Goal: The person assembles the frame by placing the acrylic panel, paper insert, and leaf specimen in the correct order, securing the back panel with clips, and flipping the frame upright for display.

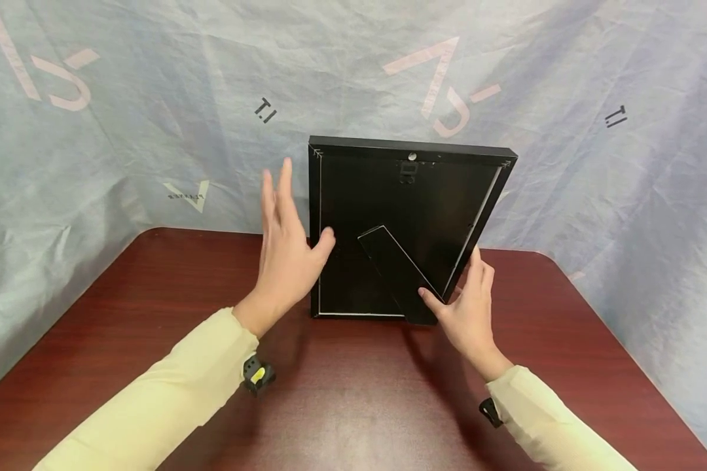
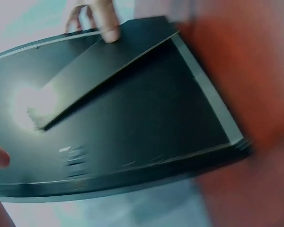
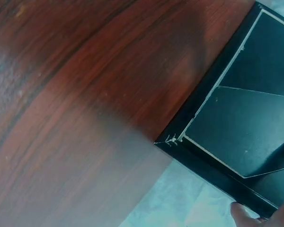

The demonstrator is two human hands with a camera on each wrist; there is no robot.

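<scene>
A black picture frame (image 1: pixel 359 196), its back toward me, stands upright over the middle of the table. Its stand leg (image 1: pixel 395 268) slants down to the lower right edge. My right hand (image 1: pixel 468 320) grips that side, thumb on the leg and fingers behind the frame. Beside the left edge is my left hand (image 1: pixel 289 242), its fingers straight and raised and its thumb overlapping the border. In the left wrist view the hanging bracket (image 2: pixel 75 161) shows on the backing. The right wrist view holds a corner of the frame (image 3: pixel 173 139) with fingers (image 3: pixel 244 217) at its edge.
The reddish-brown wooden table (image 1: pixel 353 392) has rounded far corners. A pale printed cloth (image 1: pixel 342 78) hangs behind it and along both sides. Dark wrist devices sit below the left sleeve (image 1: pixel 171 379) and right sleeve (image 1: pixel 548 418).
</scene>
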